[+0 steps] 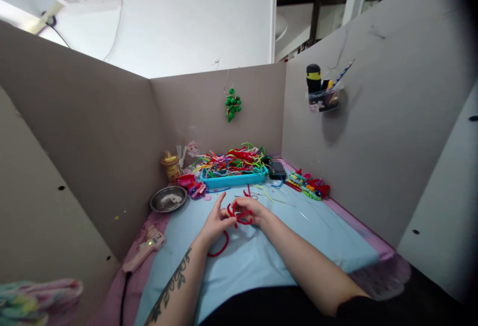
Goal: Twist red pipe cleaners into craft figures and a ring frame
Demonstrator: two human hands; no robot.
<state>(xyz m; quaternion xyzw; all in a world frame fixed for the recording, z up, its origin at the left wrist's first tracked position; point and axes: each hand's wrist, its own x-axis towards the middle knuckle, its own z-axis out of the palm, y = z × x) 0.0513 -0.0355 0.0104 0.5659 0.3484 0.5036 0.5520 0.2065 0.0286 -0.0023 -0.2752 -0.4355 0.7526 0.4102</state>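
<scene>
Red pipe cleaner (244, 214), bent into loops, is held between my two hands above the blue cloth. My left hand (218, 219) pinches its left side between thumb and fingers, with one finger pointing up. On the other side my right hand (252, 209) has its fingers curled round the loops. A long red end (222, 249) hangs in a curve below my left hand. Just beyond the hands, a short red piece (247, 191) rises, and a pair of scissors seems to lie there, partly hidden.
A blue tray (220, 181) heaped with pipe cleaners stands at the back. Left are a metal bowl (160, 202), a jar (172, 167) and a pink glue gun (144, 254) with a cord. Colourful pipe-cleaner pieces (309, 186) lie right, beside a dark device (277, 169). Grey partitions enclose the table.
</scene>
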